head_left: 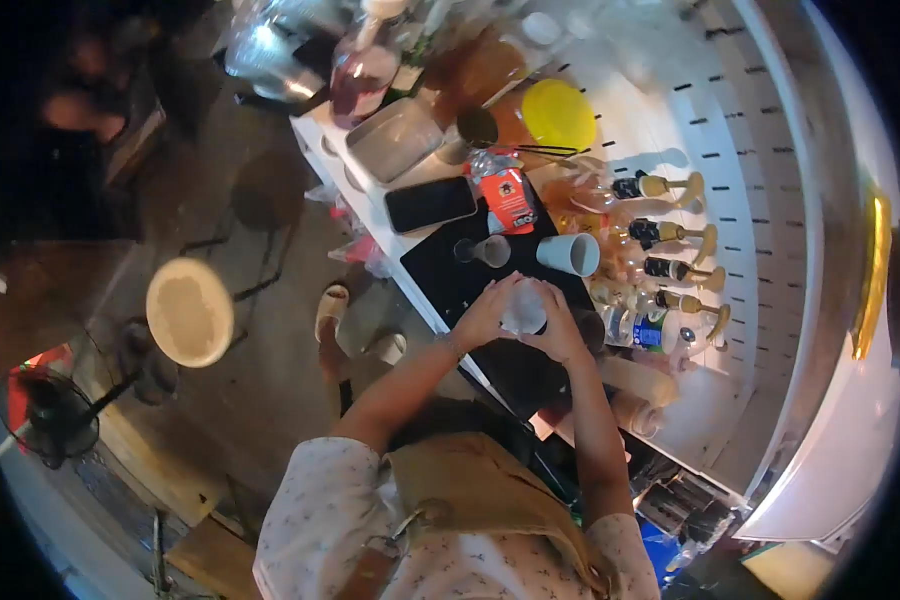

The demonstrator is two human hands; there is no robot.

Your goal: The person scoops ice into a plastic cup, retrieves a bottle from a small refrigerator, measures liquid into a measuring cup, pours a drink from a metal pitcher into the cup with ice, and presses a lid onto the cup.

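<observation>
Both of my hands are curled around a translucent, whitish plastic cup (523,305) above the dark mat (440,270) on the counter. My left hand (482,318) grips its left side, and my right hand (562,328) closes on the right side. What the cup contains cannot be made out. Just beyond my fingers stands a pale paper cup (568,254). A small clear measuring glass (488,251) is to its left. Farther back lie a red packet (508,200) and a black phone (431,204).
Several pump-topped syrup bottles (660,186) line the right side of the counter, beside a water bottle (650,331). A metal tray (395,138), a yellow lid (559,115) and a large jar (364,80) stand at the back. On the floor to the left are a round stool (190,312) and a fan (52,415).
</observation>
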